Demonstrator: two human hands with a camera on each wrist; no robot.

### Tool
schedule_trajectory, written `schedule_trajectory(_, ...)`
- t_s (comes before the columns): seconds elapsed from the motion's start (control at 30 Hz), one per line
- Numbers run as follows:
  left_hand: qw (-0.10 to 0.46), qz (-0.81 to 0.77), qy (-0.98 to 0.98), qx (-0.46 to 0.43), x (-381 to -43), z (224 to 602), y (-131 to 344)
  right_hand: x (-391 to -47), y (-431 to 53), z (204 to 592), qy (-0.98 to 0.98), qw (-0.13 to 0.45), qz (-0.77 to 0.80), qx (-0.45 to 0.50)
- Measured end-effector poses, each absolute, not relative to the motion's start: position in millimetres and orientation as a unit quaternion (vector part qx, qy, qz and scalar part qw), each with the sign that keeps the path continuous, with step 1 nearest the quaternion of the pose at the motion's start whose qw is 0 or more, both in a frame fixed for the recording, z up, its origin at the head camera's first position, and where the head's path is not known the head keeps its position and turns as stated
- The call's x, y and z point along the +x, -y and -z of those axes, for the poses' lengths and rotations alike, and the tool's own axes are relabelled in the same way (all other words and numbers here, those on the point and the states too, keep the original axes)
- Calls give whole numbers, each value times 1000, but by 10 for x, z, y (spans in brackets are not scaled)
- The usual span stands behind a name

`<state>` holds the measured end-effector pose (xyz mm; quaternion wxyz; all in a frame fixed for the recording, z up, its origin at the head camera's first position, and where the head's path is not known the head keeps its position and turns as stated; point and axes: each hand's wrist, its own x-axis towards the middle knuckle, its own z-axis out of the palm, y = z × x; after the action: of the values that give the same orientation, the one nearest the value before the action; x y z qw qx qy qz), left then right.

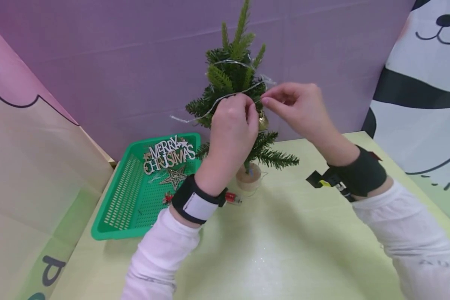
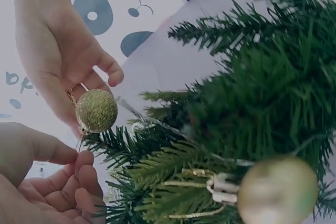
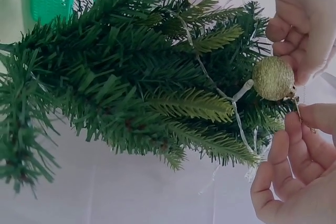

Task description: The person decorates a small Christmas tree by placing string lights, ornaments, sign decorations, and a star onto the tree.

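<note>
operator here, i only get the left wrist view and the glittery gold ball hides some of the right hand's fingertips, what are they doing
Observer: The right wrist view shows the right hand pinching the string of the glittery gold ball between thumb and finger.
Operator: ok, and what does the tree stand on
Observer: In the head view, it has a round base set on the table.
Operator: anything to the person's left of it
Observer: Yes, the head view shows a green basket there.
</note>
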<state>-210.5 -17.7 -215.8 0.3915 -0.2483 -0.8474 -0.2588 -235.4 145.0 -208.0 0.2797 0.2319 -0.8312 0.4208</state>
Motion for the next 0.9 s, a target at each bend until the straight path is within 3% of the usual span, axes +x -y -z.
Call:
schedule_trajectory(0.67,378,155,890,-202,-2166,2108,138,-2503,-1456,2022,855,276,-374,231)
schedule_trajectory(0.9,358,143,903,-190,-2189,2111,115,-2543,-1448,2065,865,250,-374,223)
